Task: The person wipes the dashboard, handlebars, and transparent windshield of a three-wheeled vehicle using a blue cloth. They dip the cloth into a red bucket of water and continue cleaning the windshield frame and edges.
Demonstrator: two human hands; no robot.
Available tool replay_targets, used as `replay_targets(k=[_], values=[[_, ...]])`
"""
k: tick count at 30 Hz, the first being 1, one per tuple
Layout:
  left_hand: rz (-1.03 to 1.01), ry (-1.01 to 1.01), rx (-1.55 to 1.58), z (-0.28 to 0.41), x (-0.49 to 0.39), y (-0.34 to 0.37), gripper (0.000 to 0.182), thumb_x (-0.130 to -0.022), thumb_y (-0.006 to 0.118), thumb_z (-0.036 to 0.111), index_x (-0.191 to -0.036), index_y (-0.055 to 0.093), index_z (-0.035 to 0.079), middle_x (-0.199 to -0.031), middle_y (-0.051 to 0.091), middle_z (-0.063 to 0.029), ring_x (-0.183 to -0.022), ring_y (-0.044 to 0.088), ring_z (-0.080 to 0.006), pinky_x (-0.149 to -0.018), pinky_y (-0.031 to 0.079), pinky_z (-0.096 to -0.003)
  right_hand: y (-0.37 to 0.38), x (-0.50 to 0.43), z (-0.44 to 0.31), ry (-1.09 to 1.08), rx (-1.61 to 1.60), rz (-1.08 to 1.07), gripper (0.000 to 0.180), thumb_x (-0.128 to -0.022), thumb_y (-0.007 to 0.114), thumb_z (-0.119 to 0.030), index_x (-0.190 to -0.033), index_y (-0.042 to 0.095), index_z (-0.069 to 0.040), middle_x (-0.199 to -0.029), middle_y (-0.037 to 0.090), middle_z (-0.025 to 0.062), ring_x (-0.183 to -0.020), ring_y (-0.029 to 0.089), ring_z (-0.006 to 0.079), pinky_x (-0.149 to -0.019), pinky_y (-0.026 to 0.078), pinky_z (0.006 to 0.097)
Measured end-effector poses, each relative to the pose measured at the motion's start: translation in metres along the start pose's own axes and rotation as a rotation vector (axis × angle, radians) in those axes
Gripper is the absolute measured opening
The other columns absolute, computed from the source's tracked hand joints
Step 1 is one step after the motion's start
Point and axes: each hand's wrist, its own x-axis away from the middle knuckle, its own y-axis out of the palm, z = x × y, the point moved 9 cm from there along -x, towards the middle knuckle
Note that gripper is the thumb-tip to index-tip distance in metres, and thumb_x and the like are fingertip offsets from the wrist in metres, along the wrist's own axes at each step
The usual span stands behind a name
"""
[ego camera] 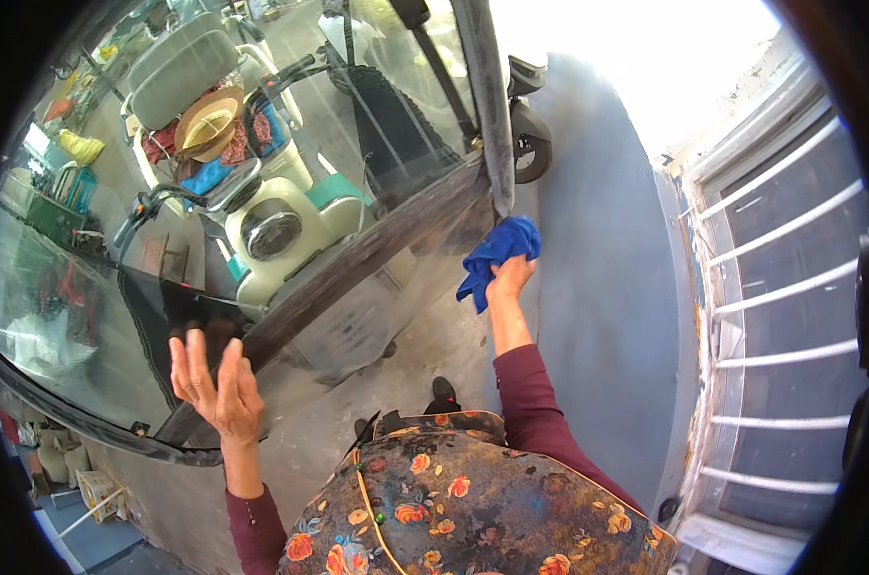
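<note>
My right hand (512,277) grips a bunched blue cloth (500,251), which lies against the lower end of the dark frame post (493,136). Part of the cloth hangs down below my fingers. My left hand (222,388) is raised with its fingers apart and holds nothing. It is nearest to the dark lower frame bar (363,266) of a clear windshield panel (406,86). Whether its fingertips touch the panel, I cannot tell. Behind the panel are the cream front body (305,223) and handlebar of an enclosed electric vehicle.
Inside the vehicle, a straw hat (208,126) lies on cloths before a grey backrest (183,68). A scooter's wheel (531,147) stands beyond the post. At right, white bars (786,295) cover a window in the wall. A bucket (98,496) stands at lower left.
</note>
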Motion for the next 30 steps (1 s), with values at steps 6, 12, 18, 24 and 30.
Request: replay_targets(k=[6, 12, 18, 24, 30], values=[[0.040, 0.002, 0.052, -0.062, 0.034, -0.065, 0.018, -0.091, 0.063, 0.005, -0.107, 0.070, 0.005, -0.138, 0.055, -0.0209, -0.134, 0.045, -0.0452, -0.109, 0.036, -0.0520, 0.038, 0.051, -0.022, -0.208, 0.146, -0.004, 0.032, -0.092, 0.054, -0.016, -0.119, 0.061, 0.000, -0.107, 0.066, 0.0051, -0.095, 0.062, 0.0154, -0.087, 0.050, 0.0307], [0.070, 0.083, -0.159, -0.101, 0.056, -0.066, 0.018, -0.093, 0.064, 0.010, -0.108, 0.072, 0.009, -0.139, 0.055, -0.0179, -0.132, 0.048, -0.0403, -0.105, 0.038, -0.0467, 0.069, 0.137, -0.053, -0.311, -0.078, -0.139, 0.031, -0.092, 0.054, 0.000, -0.123, 0.060, 0.001, -0.112, 0.064, 0.0046, -0.099, 0.059, 0.0130, -0.091, 0.047, 0.0284], [0.093, 0.097, -0.182, -0.093, 0.053, -0.060, 0.019, -0.093, 0.063, 0.010, -0.109, 0.072, 0.011, -0.139, 0.055, -0.0179, -0.131, 0.049, -0.0413, -0.105, 0.038, -0.0468, 0.073, 0.075, -0.074, -0.750, 0.533, -0.070, 0.047, -0.078, 0.059, 0.001, -0.123, 0.055, 0.011, -0.119, 0.062, 0.0260, -0.109, 0.060, 0.0369, -0.101, 0.044, 0.0403], [0.107, 0.129, -0.221, -0.097, 0.055, -0.060, 0.021, -0.092, 0.061, 0.006, -0.109, 0.071, 0.010, -0.140, 0.054, -0.0181, -0.131, 0.049, -0.0427, -0.106, 0.038, -0.0473, 0.054, 0.086, 0.012, -0.557, 0.707, -0.371, 0.055, -0.070, 0.065, -0.002, -0.123, 0.056, 0.011, -0.119, 0.063, 0.0289, -0.115, 0.059, 0.0424, -0.101, 0.045, 0.0410], [0.117, 0.146, -0.240, -0.094, 0.053, -0.059, 0.020, -0.092, 0.061, 0.005, -0.110, 0.070, 0.009, -0.140, 0.053, -0.0192, -0.131, 0.049, -0.0430, -0.106, 0.038, -0.0485, 0.011, 0.120, 0.075, 0.039, 0.567, -0.473, 0.025, -0.088, 0.063, -0.015, -0.106, 0.064, 0.002, -0.096, 0.070, 0.0105, -0.086, 0.067, 0.0247, -0.078, 0.050, 0.0347]])
